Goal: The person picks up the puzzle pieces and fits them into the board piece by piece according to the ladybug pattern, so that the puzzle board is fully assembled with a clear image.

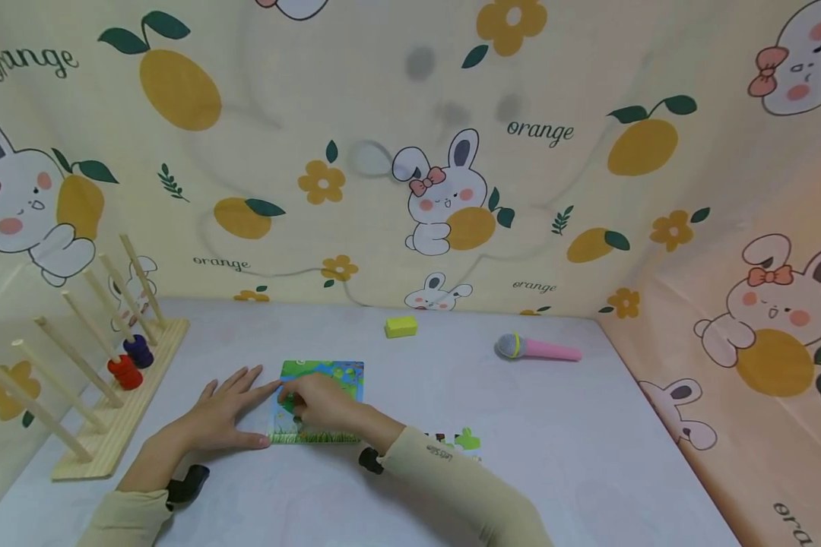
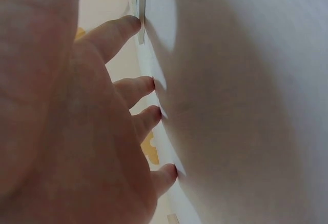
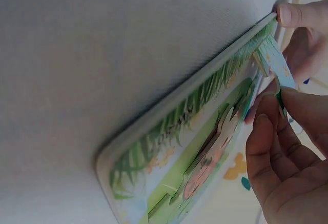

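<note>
A jigsaw puzzle board with a grass border lies flat on the table. My left hand is spread at its left side, with the thumb at the near corner and the index fingertip at the edge further back. Over the board, my right hand pinches a puzzle piece, light blue with some green, between thumb and fingers. The piece is tilted, one end close to the grass border in the right wrist view. A pinkish rabbit picture shows on pieces inside the board.
Several loose puzzle pieces lie right of the board, partly behind my right sleeve. A wooden peg rack with red rings and dark blue rings stands left. Further back are a yellow block and a pink toy microphone.
</note>
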A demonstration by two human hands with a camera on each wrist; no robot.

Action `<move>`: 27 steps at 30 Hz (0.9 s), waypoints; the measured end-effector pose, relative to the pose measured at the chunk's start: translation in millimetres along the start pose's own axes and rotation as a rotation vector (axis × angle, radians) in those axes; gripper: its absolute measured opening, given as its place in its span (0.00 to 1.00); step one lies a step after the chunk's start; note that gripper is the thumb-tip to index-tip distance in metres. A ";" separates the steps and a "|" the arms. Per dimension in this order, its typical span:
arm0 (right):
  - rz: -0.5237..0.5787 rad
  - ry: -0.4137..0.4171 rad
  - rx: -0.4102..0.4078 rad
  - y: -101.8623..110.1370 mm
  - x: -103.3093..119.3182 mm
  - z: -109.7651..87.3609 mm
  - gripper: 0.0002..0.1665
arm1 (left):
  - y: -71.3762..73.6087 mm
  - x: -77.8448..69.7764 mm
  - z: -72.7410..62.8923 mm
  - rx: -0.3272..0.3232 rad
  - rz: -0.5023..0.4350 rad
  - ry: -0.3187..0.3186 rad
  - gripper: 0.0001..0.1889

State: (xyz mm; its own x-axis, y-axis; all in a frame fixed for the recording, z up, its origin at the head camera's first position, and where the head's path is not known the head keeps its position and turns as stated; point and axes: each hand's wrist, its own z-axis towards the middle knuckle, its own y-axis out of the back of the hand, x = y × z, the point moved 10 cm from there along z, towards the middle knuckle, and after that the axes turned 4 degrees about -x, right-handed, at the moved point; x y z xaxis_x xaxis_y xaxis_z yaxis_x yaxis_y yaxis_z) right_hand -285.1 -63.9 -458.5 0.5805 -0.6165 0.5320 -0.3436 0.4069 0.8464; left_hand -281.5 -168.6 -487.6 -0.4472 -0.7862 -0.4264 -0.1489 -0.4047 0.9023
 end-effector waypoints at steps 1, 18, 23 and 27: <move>-0.002 -0.001 0.002 -0.4 0.1 0.0 0.18 | 0.0 0.4 0.0 0.002 -0.001 0.004 0.50; -0.183 0.000 -0.010 -7.1 3.3 -5.5 0.20 | 1.4 -1.8 -0.5 0.007 -0.010 0.000 0.50; -0.288 -0.001 -0.012 -9.7 7.1 -5.5 0.20 | 1.8 -1.3 -0.6 0.006 -0.019 -0.001 0.50; -0.393 0.022 -0.023 -8.6 11.5 -6.5 0.19 | 0.6 0.0 -1.0 0.011 -0.024 0.007 0.50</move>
State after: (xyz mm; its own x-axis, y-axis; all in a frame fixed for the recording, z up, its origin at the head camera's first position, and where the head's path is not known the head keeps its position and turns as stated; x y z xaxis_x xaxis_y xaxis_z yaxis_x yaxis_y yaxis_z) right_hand -270.6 -70.1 -459.8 0.6805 -0.7136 0.1664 -0.0754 0.1576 0.9846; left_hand -280.8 -169.3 -487.1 -0.4373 -0.7797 -0.4482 -0.1694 -0.4180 0.8925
